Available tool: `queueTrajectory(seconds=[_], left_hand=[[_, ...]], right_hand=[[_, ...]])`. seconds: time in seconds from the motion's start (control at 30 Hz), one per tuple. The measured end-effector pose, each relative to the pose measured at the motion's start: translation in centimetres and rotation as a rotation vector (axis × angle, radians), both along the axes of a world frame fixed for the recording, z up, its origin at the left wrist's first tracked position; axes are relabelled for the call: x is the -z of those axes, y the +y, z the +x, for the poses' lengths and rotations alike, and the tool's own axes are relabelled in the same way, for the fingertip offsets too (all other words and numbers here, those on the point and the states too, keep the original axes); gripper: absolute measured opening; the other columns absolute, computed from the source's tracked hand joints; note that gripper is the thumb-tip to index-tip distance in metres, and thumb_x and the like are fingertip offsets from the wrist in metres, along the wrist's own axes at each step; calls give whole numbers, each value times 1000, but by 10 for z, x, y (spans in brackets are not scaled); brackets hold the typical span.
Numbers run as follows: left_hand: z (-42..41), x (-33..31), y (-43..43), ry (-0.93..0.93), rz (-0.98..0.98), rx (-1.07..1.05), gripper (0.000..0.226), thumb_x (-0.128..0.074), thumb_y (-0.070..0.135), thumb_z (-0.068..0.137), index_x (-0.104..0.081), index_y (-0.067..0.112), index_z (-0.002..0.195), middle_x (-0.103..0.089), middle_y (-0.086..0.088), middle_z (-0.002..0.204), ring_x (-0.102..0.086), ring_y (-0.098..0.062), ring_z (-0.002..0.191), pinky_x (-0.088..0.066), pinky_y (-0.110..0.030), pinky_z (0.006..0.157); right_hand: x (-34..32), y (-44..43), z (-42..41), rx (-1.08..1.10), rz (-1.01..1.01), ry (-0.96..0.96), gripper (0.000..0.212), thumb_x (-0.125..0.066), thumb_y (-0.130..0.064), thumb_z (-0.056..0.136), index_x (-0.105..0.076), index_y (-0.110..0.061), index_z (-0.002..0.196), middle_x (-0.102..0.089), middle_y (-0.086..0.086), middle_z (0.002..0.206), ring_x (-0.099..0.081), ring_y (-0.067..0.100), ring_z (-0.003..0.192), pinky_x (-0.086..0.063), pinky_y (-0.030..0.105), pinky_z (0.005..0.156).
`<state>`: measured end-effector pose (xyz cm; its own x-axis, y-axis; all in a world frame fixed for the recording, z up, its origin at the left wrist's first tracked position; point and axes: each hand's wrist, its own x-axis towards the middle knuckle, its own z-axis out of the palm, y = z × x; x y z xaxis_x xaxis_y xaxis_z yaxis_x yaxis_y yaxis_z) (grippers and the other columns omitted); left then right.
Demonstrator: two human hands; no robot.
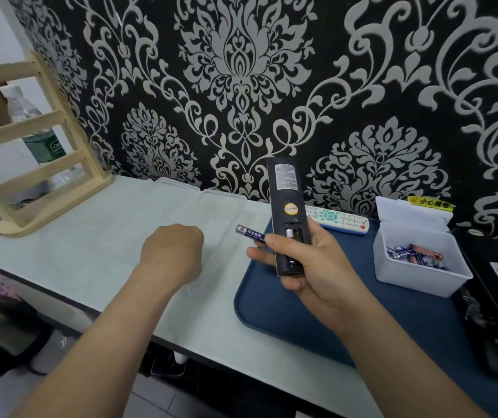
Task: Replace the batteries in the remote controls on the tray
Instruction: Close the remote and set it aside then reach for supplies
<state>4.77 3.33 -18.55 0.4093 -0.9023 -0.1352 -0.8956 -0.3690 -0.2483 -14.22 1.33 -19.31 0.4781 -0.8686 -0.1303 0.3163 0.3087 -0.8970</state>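
Head view: right hand (317, 267) grips the black remote (287, 191) above the tray (287, 321), compartment open, one cell seated. Its fingertips also pinch a blue battery (249, 232), probably ready for insertion. Left hand (170, 251): fingers hidden, cannot tell.

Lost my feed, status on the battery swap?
Right hand grips black remote, compartment open, cell inside; blue battery pinched alongside. Left hand curled over table, contents unseen. No obstruction.
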Motion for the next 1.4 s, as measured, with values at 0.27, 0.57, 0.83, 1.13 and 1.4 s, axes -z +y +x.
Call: queueTrajectory(seconds=[0.27, 0.57, 0.83, 1.13, 1.4], left_hand=[[0, 1, -7, -278, 155, 239, 23, -51, 7, 88, -59, 15, 108, -62, -3, 105, -61, -24, 100, -39, -28, 67], [19, -6, -2, -340, 380, 317, 10, -50, 8, 87, -52, 16, 93, -41, 4, 71, -51, -20, 74, -32, -25, 51], [35, -15, -4, 11, 255, 308, 22, -56, 7, 77, -57, 22, 94, -50, 6, 75, -49, -16, 67, -36, -26, 52], [58, -9, 12, 941, -316, 119, 22, -69, -7, 77, -73, 14, 79, -74, -4, 74, -65, -7, 65, -51, -17, 67], [54, -1, 19, 1304, -601, -27, 21, -62, -6, 87, -69, 12, 98, -73, -18, 89, -66, -17, 79, -53, -35, 87]], right_hand=[[8, 10, 39, -22, 59, -108, 32, -62, 3, 90, -52, -10, 116, -65, 18, 104, -72, 29, 100, -27, 18, 33], [12, 15, 49, -62, 102, -122, 28, -63, 3, 89, -52, -10, 112, -64, 17, 101, -73, 30, 97, -28, 18, 32], [10, 11, 44, -38, 118, -146, 34, -63, 3, 89, -53, -7, 119, -68, 18, 102, -72, 32, 98, -29, 18, 32], [7, 4, 34, 7, 100, -126, 27, -63, 3, 88, -55, -11, 110, -71, 10, 87, -74, 32, 93, -28, 17, 32], [8, 2, 33, 33, 68, -96, 26, -62, 3, 89, -55, -12, 109, -72, 10, 87, -74, 28, 92, -28, 17, 32]])
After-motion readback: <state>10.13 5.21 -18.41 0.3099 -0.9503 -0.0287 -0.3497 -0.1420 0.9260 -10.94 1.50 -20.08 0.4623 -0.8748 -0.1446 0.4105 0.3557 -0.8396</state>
